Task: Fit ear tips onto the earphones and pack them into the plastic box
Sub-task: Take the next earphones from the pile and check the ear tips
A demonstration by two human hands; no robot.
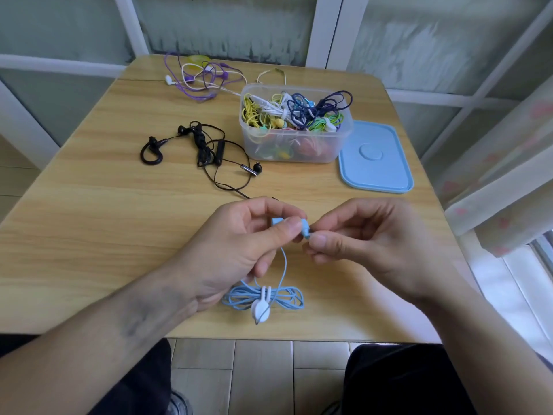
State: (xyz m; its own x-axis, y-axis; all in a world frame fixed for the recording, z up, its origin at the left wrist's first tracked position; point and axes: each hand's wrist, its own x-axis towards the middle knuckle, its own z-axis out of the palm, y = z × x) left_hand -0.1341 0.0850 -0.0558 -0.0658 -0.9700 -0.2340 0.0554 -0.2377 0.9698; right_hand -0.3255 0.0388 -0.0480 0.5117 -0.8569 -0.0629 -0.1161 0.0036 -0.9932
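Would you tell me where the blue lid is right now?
The blue lid lies flat on the table, right of the plastic box, touching it or nearly so.

Head view looks down, seemingly close.

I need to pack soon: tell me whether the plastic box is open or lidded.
Open. The plastic box has no lid on; coiled earphones show above its rim. Its blue lid lies flat on the table beside it, on the right.

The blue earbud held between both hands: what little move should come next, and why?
Probably press the tip home. The left hand pinches the blue earbud, the right hand pinches at its end, and its tied cord lies outside the plastic box.
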